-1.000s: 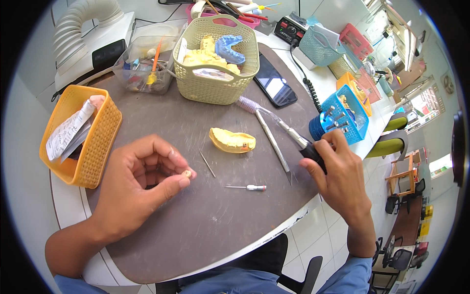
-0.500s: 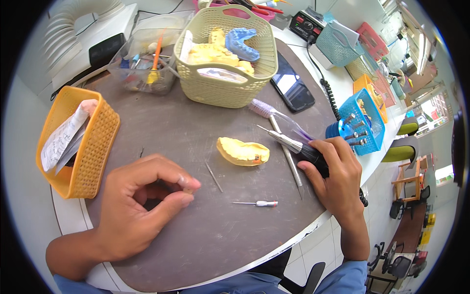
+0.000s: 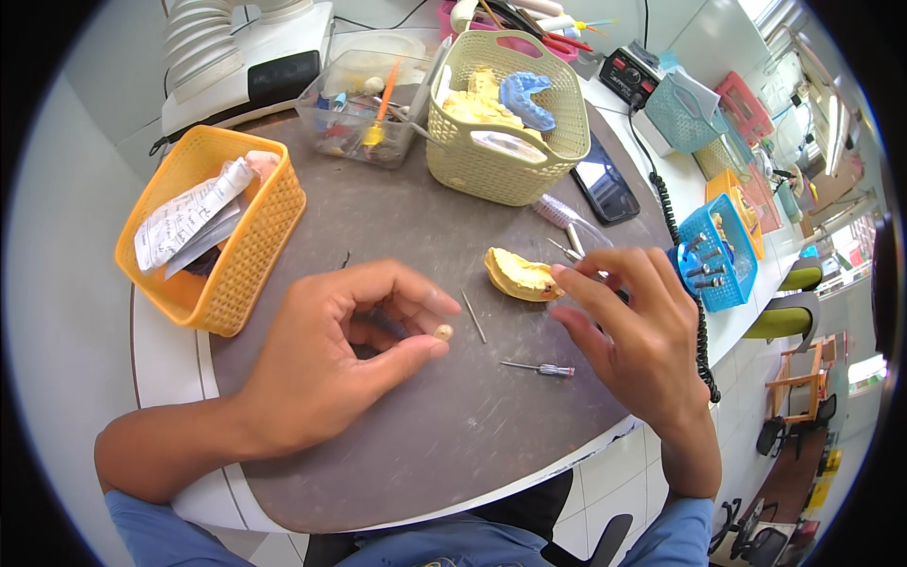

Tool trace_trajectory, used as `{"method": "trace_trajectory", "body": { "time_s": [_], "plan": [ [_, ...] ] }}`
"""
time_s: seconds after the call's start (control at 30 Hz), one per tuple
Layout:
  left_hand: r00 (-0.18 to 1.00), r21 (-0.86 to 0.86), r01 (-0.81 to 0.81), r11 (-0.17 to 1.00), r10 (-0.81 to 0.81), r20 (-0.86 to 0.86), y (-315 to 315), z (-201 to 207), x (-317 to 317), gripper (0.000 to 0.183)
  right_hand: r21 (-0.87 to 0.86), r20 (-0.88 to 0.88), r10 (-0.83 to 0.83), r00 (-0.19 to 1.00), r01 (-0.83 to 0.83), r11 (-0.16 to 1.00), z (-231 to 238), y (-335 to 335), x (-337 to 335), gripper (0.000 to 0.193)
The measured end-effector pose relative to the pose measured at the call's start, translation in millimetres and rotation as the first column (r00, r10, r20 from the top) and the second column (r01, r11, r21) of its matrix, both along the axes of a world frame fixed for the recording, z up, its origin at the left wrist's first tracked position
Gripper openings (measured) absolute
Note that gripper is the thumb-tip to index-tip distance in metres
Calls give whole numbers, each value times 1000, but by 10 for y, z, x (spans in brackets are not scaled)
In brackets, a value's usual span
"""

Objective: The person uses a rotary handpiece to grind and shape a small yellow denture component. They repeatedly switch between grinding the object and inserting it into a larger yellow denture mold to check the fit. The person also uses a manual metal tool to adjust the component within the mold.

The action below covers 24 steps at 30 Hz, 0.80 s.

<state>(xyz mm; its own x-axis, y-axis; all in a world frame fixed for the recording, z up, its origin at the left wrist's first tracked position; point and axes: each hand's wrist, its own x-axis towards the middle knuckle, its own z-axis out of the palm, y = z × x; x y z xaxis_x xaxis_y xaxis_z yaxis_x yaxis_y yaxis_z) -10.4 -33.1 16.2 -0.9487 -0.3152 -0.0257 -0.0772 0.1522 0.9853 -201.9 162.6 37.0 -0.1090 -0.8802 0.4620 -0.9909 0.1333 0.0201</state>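
My left hand (image 3: 331, 350) holds a small cream dental crown (image 3: 443, 333) at the tip of its thumb, with the index finger curled above it. To the right, my right hand (image 3: 638, 345) hovers with thumb and fingers apart, and nothing shows between them. Just left of its fingertips lies a yellow plaster dental cast (image 3: 515, 274). The metal nose of a handpiece (image 3: 565, 249) shows beyond the right hand, which hides the rest. Between the hands, a thin metal rod (image 3: 474, 317) and a small screwdriver (image 3: 540, 369) lie on the brown mat (image 3: 416, 454).
An orange basket (image 3: 255, 246) with papers stands left. At the back are a clear plastic tub (image 3: 331, 94) of tools and a green basket (image 3: 501, 175) of casts with a blue impression. A phone (image 3: 609, 189), coiled cord (image 3: 666, 198) and blue bur stand (image 3: 688, 269) are right.
My right hand has let go of the black handpiece and moved left and up, its fingers opening. The left thumb and index have parted slightly, showing the crown. The whole view has shifted.
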Motion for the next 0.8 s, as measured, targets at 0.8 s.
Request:
{"method": "trace_trajectory", "body": {
  "time_s": [0.8],
  "plan": [
    [971, -372, -14, 928, -76, -225, 206, -103, 102, 24, -219, 465, 272, 842, -187, 957, -393, -21, 557, 37]
  ]
}}
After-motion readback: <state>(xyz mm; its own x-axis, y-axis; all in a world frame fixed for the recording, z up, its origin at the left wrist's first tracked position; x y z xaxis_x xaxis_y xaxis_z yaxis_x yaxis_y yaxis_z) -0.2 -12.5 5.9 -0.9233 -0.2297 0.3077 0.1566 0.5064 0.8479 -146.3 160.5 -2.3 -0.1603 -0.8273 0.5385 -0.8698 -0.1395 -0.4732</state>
